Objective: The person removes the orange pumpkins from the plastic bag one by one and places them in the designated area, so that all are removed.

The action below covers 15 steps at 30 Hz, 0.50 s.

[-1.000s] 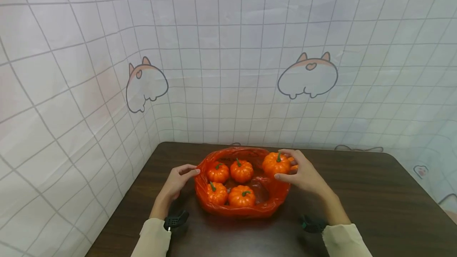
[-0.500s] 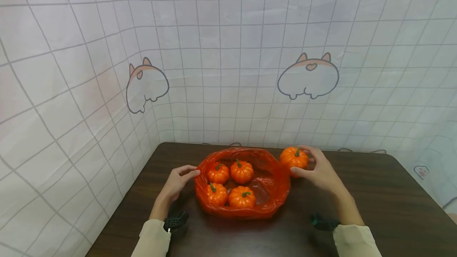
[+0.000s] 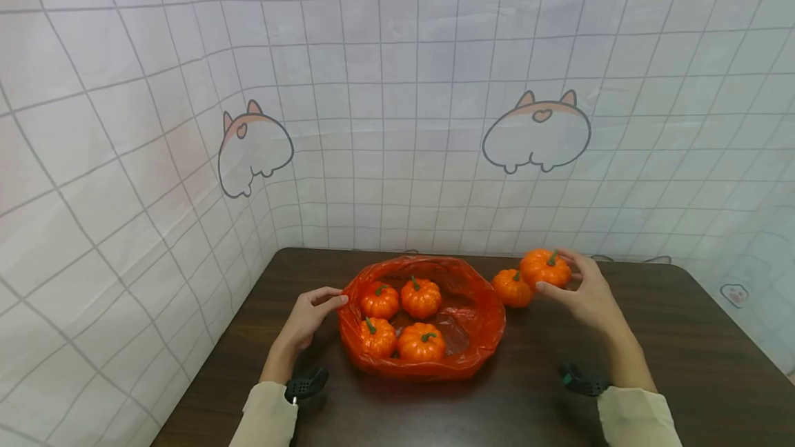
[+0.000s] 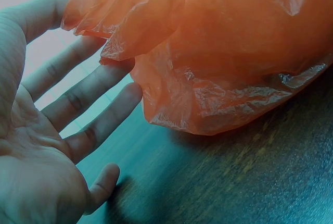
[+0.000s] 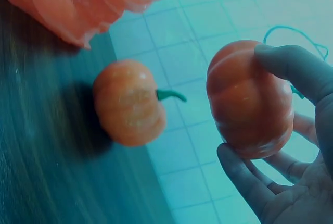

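A red plastic bag (image 3: pixel 428 368) stands wide open at the table's middle, with several small orange pumpkins (image 3: pixel 421 297) inside. At its left rim my left hand (image 3: pixel 306 317) pinches the plastic between thumb and fingers; the left wrist view shows the other fingers spread beside the bag (image 4: pixel 223 52). My right hand (image 3: pixel 593 295) holds an orange pumpkin (image 3: pixel 544 269) with a green stem, right of the bag. In the right wrist view this pumpkin (image 5: pixel 250 99) is raised above the table. A second pumpkin (image 3: pixel 512 290) rests on the table between the bag and my right hand.
The dark wood table (image 3: pixel 528 385) backs onto a white grid-patterned cloth (image 3: pixel 397 178). A thin cable (image 3: pixel 657 259) lies along the table's far right edge. Each wrist wears a black device (image 3: pixel 584 381).
My right hand has carried the pumpkin from above the bag's right rim out to the right. The pumpkin beside the bag, mostly hidden before, now shows. My left hand keeps its place.
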{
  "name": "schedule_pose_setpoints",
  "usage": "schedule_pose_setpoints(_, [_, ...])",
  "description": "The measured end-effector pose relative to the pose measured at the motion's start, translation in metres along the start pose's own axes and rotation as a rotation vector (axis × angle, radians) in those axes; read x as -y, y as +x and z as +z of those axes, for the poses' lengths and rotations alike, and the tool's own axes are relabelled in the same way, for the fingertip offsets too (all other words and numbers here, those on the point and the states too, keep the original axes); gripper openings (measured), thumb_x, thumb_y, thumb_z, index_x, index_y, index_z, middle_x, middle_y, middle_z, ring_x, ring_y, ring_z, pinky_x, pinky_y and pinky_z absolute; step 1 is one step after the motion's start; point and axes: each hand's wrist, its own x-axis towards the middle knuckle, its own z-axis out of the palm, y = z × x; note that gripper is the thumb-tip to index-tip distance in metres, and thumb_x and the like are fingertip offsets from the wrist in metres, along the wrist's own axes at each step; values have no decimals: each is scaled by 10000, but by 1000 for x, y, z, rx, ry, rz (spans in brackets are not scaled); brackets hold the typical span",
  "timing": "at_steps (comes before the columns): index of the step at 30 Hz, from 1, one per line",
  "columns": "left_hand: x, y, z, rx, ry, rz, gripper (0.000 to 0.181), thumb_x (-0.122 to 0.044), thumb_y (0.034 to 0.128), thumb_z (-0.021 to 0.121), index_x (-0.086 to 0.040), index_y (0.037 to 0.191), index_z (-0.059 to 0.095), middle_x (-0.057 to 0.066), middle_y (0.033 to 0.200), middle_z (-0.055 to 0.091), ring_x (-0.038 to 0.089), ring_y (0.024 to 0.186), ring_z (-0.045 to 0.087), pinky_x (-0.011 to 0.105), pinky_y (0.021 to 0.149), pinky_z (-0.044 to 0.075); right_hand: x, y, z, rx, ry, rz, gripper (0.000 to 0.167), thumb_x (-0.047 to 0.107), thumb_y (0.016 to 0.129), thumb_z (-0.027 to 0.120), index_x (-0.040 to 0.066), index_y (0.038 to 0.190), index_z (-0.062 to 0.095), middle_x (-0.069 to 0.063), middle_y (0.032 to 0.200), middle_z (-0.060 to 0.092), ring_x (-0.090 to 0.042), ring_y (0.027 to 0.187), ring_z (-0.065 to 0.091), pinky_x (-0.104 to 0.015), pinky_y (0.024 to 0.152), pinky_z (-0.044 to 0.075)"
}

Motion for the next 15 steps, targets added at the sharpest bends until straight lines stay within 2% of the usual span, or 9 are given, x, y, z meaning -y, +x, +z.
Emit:
schedule_pose_setpoints(6, [1,0,-1,1,-1,-3,343,-298,953,726,-28,1164,734,86,1145,732,250,1131,610,577,1148,386,-14,1,-2,-14,-29,28,884,407,926,750,56,1594,290,-338,1525,299,-551,1291,455,-660,950,489])
schedule_pose_setpoints(15, [1,0,-1,6,-6,0,351,-306,953,727,-31,1172,731,106,1168,723,259,1130,606,584,1148,391,-42,-1,0,24,-60,96,918,425,936,731,-11,1586,251,-392,1514,270,-579,1351,396,-712,1031,392])
